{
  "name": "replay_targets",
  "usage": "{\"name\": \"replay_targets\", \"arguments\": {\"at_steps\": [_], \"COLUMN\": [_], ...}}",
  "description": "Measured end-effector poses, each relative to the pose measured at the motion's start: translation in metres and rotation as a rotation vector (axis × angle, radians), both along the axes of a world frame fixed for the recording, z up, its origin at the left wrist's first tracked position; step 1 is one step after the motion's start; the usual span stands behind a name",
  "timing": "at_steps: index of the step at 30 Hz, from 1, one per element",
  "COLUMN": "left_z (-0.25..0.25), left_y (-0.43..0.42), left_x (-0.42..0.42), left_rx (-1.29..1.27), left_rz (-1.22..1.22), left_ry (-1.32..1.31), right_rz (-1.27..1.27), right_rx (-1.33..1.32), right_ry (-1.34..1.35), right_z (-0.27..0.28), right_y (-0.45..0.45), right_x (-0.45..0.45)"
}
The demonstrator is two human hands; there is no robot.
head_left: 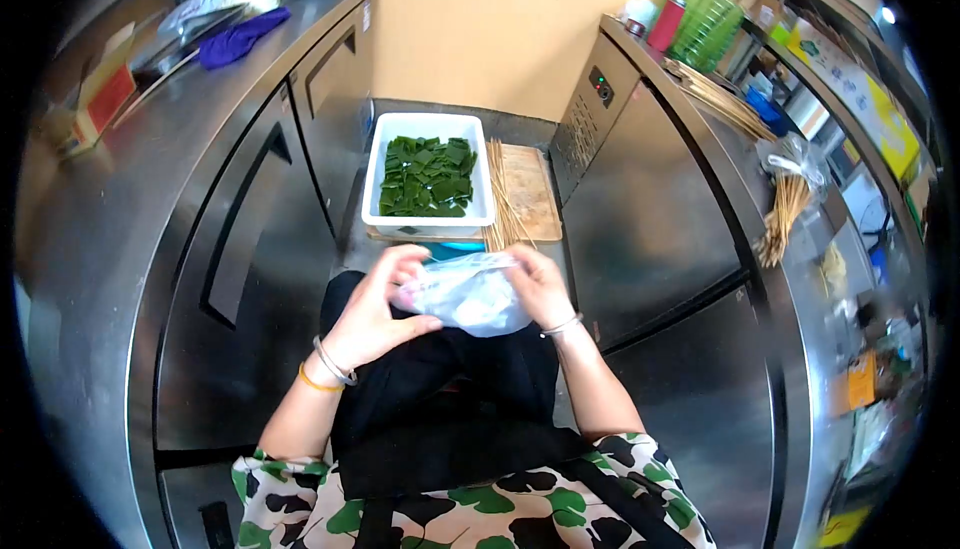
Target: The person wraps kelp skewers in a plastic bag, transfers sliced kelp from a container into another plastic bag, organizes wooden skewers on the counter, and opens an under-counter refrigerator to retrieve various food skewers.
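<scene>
A crumpled, clear plastic bag is held up above my lap between my two hands. My right hand grips its right end with the fingers bent over the film. My left hand has its fingers curled round the left end, with the thumb stretched along the lower side. Something pale shows through the bag, but I cannot make out what. Just beyond my hands stands a white tub with many cut dark green leafy pieces in it.
Thin wooden skewers lie beside the tub on a wooden board. Steel cabinets flank me. A purple cloth lies on the left counter. The right counter holds bundled skewers, a red bottle and a green basket.
</scene>
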State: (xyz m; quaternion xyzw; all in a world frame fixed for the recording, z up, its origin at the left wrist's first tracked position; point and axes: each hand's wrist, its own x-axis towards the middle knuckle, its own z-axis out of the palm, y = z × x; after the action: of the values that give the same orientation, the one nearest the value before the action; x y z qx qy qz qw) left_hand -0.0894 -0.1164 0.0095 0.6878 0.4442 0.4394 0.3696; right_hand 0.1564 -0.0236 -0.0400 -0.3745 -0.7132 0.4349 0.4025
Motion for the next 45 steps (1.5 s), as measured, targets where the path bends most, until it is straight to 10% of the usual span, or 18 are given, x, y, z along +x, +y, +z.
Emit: {"name": "replay_targets", "arguments": {"at_steps": [3,7,13,22,30,32,38,45], "left_z": [-0.023,-0.096,-0.112,-0.121,-0.119,-0.131,-0.153,-0.195], "left_y": [0.003,0.011,-0.010,-0.023,-0.020,-0.019,-0.001,0.053], "left_x": [0.001,0.009,-0.019,-0.039,-0.074,-0.090,-0.105,-0.133], "left_rx": [0.000,-0.482,-0.405,-0.566,-0.025,-0.142,-0.431,-0.374], "left_rz": [0.235,-0.174,0.432,0.072,0.937,0.917,0.833,0.903], "left_ry": [0.079,-0.775,-0.812,-0.575,-0.816,-0.811,-0.825,-0.095], "right_rz": [-0.121,-0.110,-0.541,0.307,0.135,0.270,-0.457,-0.406], "right_rx": [-0.209,-0.595,-0.044,-0.875,-0.702,-0.693,0.237,0.162], "right_ry": [0.424,0.830,0.267,0.543,0.618,0.561,-0.753,-1.032], "right_z": [-0.014,-0.014,-0.122,-0.050,-0.030,-0.017,-0.158,-0.209], "right_y": [-0.006,-0.027,0.008,-0.059,-0.031,-0.014,0.121,0.153], "right_x": [0.000,-0.031,-0.017,-0.001,0.013,0.010,-0.008,-0.071]}}
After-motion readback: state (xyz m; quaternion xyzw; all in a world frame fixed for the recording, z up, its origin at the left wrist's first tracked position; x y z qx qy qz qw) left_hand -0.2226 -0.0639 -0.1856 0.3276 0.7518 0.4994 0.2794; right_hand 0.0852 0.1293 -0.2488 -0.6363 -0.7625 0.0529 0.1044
